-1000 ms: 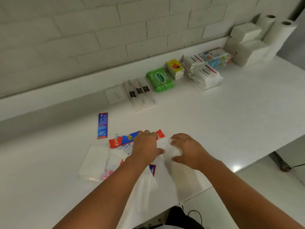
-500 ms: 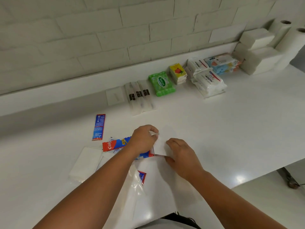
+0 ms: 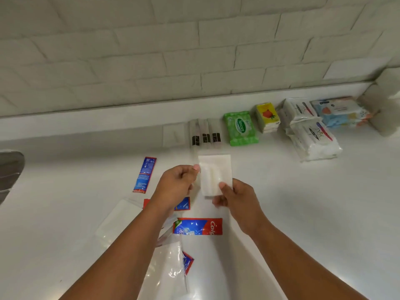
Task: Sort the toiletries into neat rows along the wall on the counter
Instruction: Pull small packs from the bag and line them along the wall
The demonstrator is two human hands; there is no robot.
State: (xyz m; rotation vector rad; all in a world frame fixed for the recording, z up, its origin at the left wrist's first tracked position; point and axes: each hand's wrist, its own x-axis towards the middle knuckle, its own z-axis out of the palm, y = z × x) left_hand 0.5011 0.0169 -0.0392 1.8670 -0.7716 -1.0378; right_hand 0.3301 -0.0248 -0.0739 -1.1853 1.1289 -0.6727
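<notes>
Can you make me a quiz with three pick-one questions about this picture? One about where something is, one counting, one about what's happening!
1. Where is the green wipes pack? A on the floor; B by the wall, beside the yellow pack; C in a drawer.
2. How many black-banded sachets lie there? A one; B three; C six.
3. The white packet is: A torn in half; B lying untouched; C held by left hand and right hand.
Answers: B, it sits next to the yellow pack; B, three black bands show; C, each hand pinches it.
</notes>
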